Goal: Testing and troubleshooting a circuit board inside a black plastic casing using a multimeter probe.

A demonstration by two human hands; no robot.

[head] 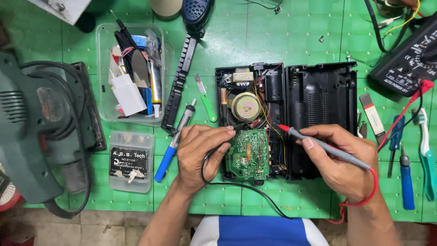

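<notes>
An opened black radio case (pixel 268 95) lies on the green mat, its back cover (pixel 321 102) folded out to the right. Inside sit a round speaker (pixel 246 107) and a green circuit board (pixel 248 155). My left hand (pixel 200 150) grips a black probe (pixel 224 109) with a black lead, its tip up beside the speaker. My right hand (pixel 339 159) holds a grey probe with a red tip (pixel 309 138), pointing left at the wires just above the board; a red lead loops around my wrist.
A black multimeter (pixel 407 57) sits top right. Screwdrivers, a toothbrush (pixel 425 150) and a blade lie at right. A clear box of parts (pixel 132 73), a blue desoldering pump (pixel 175 141), a small bit case (pixel 131 161) and a green sander (pixel 38 132) fill the left.
</notes>
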